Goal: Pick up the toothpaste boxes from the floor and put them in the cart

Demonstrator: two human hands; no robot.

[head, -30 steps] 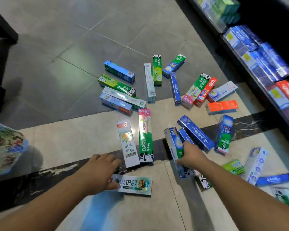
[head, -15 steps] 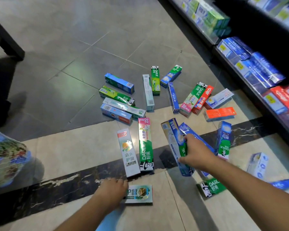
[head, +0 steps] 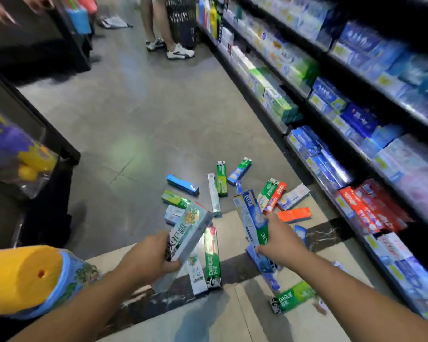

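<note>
Several toothpaste boxes lie scattered on the tiled floor, among them a green Darlie box point(head: 212, 257), an orange box point(head: 294, 214) and a blue box point(head: 183, 185). My left hand point(head: 147, 257) grips a silver-white box with an orange flower print point(head: 188, 235), lifted off the floor and tilted. My right hand point(head: 281, 243) grips a bundle of blue and green boxes point(head: 251, 218), also lifted. No cart shows clearly near my hands.
Shelves point(head: 356, 134) stocked with toothpaste run along the right. A person's legs and white shoes point(head: 179, 51) stand by a black basket point(head: 182, 21) at the far end of the aisle. A yellow and blue packaged item point(head: 22, 280) sits at lower left under a dark display stand point(head: 42, 134).
Both hands have lifted their boxes off the floor. The view has tilted up, now showing the aisle and shelves.
</note>
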